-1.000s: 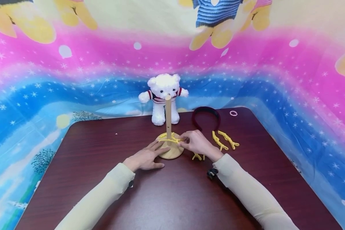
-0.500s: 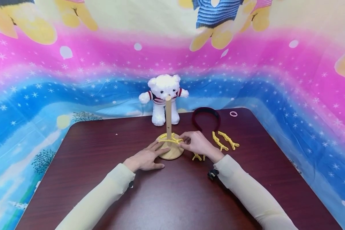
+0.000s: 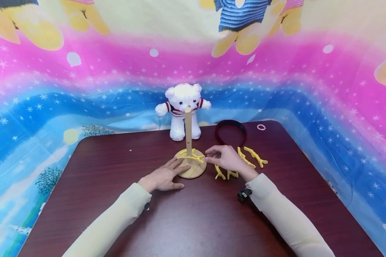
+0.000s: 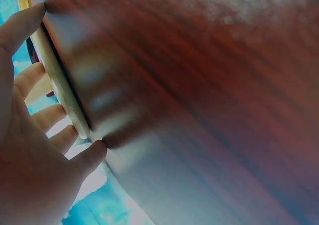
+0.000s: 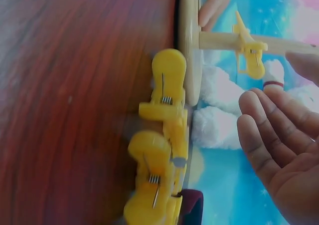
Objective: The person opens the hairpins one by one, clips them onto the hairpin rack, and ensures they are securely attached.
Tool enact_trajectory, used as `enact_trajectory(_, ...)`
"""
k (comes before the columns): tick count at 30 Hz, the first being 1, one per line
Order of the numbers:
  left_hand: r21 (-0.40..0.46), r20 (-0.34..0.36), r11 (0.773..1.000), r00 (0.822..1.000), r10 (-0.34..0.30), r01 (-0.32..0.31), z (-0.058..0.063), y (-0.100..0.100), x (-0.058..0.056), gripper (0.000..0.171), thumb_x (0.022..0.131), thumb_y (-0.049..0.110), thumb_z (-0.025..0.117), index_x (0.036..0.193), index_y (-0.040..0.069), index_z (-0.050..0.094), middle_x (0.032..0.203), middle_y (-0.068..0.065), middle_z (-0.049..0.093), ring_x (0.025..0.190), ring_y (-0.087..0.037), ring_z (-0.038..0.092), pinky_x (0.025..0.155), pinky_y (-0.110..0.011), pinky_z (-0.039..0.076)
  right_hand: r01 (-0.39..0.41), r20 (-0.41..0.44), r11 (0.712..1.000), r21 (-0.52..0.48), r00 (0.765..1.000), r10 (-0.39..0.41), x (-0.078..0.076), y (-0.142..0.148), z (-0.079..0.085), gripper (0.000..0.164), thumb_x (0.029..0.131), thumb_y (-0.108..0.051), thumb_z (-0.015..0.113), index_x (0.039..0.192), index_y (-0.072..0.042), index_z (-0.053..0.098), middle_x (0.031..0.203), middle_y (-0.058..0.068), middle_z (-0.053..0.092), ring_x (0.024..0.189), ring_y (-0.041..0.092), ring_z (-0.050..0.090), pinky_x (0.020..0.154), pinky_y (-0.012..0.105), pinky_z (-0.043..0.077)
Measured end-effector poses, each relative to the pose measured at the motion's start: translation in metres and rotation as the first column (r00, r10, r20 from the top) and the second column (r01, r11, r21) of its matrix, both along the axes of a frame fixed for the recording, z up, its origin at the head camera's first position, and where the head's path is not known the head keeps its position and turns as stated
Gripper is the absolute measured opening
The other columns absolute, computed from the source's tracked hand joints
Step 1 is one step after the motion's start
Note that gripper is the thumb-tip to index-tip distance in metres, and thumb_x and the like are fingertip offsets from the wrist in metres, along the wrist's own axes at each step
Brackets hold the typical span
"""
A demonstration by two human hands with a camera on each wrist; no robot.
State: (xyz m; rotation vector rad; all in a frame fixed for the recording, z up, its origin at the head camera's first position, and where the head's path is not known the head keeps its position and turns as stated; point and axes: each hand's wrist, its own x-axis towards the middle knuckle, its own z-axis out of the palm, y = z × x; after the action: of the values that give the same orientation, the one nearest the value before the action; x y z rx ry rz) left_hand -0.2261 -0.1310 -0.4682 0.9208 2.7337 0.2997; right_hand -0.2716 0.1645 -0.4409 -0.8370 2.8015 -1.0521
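A wooden stand has a round base (image 3: 193, 174) and an upright post (image 3: 188, 125). My left hand (image 3: 162, 176) lies flat with spread fingers at the base's left side, the fingertips over its rim (image 4: 62, 88). One yellow hair clip (image 5: 253, 58) sits across the lower post, gripping it. Just right of that clip, my right hand (image 3: 226, 159) has loosely bent fingers, and the right wrist view shows nothing in them. Below this hand two more yellow clips (image 5: 168, 80) lie on the table, partly hidden in the head view by the hand.
Two other yellow clips (image 3: 255, 156) lie farther right. Behind them are a dark red headband (image 3: 230, 122) and a small pale pink ring (image 3: 261, 129). A white teddy bear (image 3: 177, 128) in a striped sweater stands behind the post, against a printed cloth backdrop (image 3: 115, 96).
My right hand has let go of the yellow hair clip and drawn back to the right; the clip stays on the post. The left hand has kept its place.
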Motion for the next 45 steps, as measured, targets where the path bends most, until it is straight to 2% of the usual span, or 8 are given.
enact_trajectory(5, 0.007, -0.006, 1.0, 1.0, -0.005, 0.005, 0.0, 0.0, 0.001, 0.076, 0.092, 0.051, 0.066, 0.157, 0.031, 0.032, 0.167, -0.013, 0.019, 0.155, -0.038, 0.012, 0.12, -0.052, 0.03, 0.022, 0.021, 1.0, -0.006, 1.0, -0.022, 0.001, 0.013, -0.001, 0.03, 0.092, -0.042, 0.071, 0.115, -0.024, 0.073, 0.1, -0.008, 0.074, 0.087, 0.008, 0.067, 0.076, 0.03, 0.056)
enact_trajectory(10, 0.003, -0.001, 1.0, 1.0, 0.002, -0.002, 0.0, 0.0, 0.002, 0.077, 0.092, 0.052, 0.066, 0.157, 0.032, 0.031, 0.168, -0.012, 0.018, 0.156, -0.037, 0.012, 0.12, -0.052, 0.029, 0.056, 0.047, 0.998, -0.023, 0.997, -0.054, 0.003, 0.028, -0.001, 0.029, 0.092, -0.044, 0.07, 0.115, -0.026, 0.073, 0.101, -0.008, 0.074, 0.089, 0.009, 0.067, 0.076, 0.032, 0.056)
enact_trajectory(20, -0.004, -0.014, 1.0, 1.0, 0.0, 0.0, -0.002, 0.0, 0.0, 0.077, 0.091, 0.053, 0.066, 0.157, 0.033, 0.031, 0.167, -0.012, 0.019, 0.156, -0.037, 0.012, 0.121, -0.051, 0.028, 0.119, 0.012, 0.992, -0.04, 0.993, -0.119, 0.002, 0.051, 0.001, 0.025, 0.091, -0.039, 0.072, 0.112, -0.024, 0.074, 0.097, -0.006, 0.076, 0.082, 0.01, 0.068, 0.071, 0.03, 0.056)
enact_trajectory(33, -0.014, 0.003, 1.0, 1.0, 0.014, -0.014, 0.0, 0.001, 0.001, 0.077, 0.092, 0.053, 0.065, 0.157, 0.035, 0.03, 0.168, -0.01, 0.017, 0.156, -0.035, 0.01, 0.121, -0.052, 0.028, 0.203, 0.011, 0.979, -0.021, 0.979, -0.203, 0.005, 0.086, 0.001, 0.031, 0.091, -0.045, 0.071, 0.114, -0.024, 0.073, 0.098, -0.004, 0.075, 0.085, 0.013, 0.068, 0.07, 0.031, 0.055)
enact_trajectory(38, -0.017, 0.005, 1.0, 1.0, 0.018, -0.018, 0.0, 0.001, 0.001, 0.077, 0.092, 0.053, 0.065, 0.157, 0.035, 0.029, 0.168, -0.009, 0.017, 0.156, -0.035, 0.009, 0.121, -0.052, 0.028, 0.25, 0.036, 0.968, -0.009, 0.968, -0.249, 0.006, 0.102, -0.001, 0.039, 0.091, -0.046, 0.071, 0.118, -0.019, 0.072, 0.101, 0.0, 0.076, 0.087, 0.017, 0.069, 0.068, 0.032, 0.055)
enact_trajectory(43, -0.017, 0.003, 1.0, 1.0, 0.016, -0.016, 0.0, 0.001, 0.001, 0.077, 0.092, 0.053, 0.065, 0.157, 0.035, 0.029, 0.168, -0.009, 0.017, 0.156, -0.035, 0.01, 0.121, -0.052, 0.028, 0.29, 0.036, 0.957, 0.012, 0.956, -0.29, 0.007, 0.117, -0.003, 0.038, 0.092, -0.039, 0.072, 0.12, -0.014, 0.072, 0.102, 0.004, 0.076, 0.088, 0.02, 0.07, 0.069, 0.033, 0.056)
enact_trajectory(45, -0.017, 0.005, 1.0, 1.0, 0.017, -0.017, 0.0, 0.001, 0.001, 0.077, 0.092, 0.053, 0.065, 0.157, 0.035, 0.03, 0.168, -0.009, 0.017, 0.156, -0.035, 0.01, 0.121, -0.052, 0.028, 0.301, 0.045, 0.953, 0.02, 0.952, -0.302, 0.007, 0.123, -0.004, 0.038, 0.092, -0.038, 0.072, 0.121, -0.013, 0.071, 0.103, 0.006, 0.077, 0.086, 0.02, 0.07, 0.066, 0.032, 0.055)
